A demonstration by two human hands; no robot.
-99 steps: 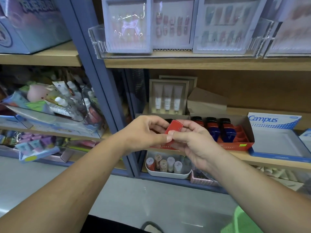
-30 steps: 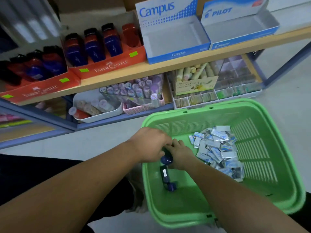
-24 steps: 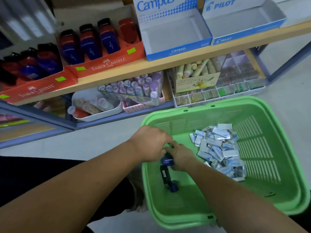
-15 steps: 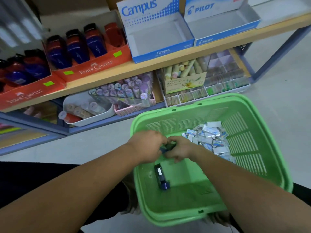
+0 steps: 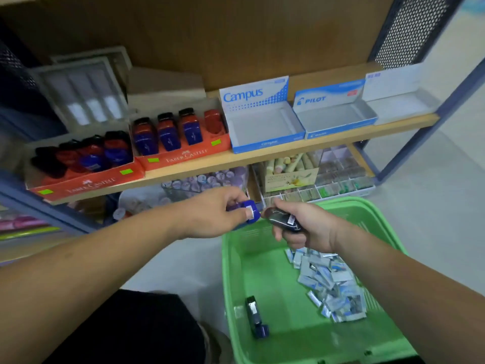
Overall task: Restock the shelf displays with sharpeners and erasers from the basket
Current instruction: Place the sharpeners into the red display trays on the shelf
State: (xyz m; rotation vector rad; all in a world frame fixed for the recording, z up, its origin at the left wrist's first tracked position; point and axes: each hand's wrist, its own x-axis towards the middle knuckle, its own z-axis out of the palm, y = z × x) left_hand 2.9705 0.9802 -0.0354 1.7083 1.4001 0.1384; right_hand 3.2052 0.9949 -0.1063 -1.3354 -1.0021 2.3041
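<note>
**Ana:** What moved?

**Ben:** Both hands were down low in the basket, close together. Now they have come up and apart, and each one has its own sharpener.

**Ana:** Who has which?

**Ben:** The left hand (image 5: 211,215) pinches a blue sharpener (image 5: 248,210) with thumb and fingers. The right hand (image 5: 312,229) is curled round a dark sharpener (image 5: 282,219). The two sharpeners are just beside each other.

**Ana:** Are they hard to carry?

**Ben:** I think not. They look small, light and hard. The plastic is shiny, so maybe a bit slippy. Best to hold the wide sides, not the cap end, which might pop off.

**Ana:** What else is near?

**Ben:** The green basket (image 5: 233,258) sits under the right hand. One more sharpener (image 5: 256,317) lies on its floor, below both hands. A heap of erasers (image 5: 330,285) lies under the right wrist. They look light and a little soft.

**Ana:** Where will the sharpeners go?

**Ben:** Likely the red tray (image 5: 183,156), up past the left hand. I cannot tell how many slots are free.
</note>
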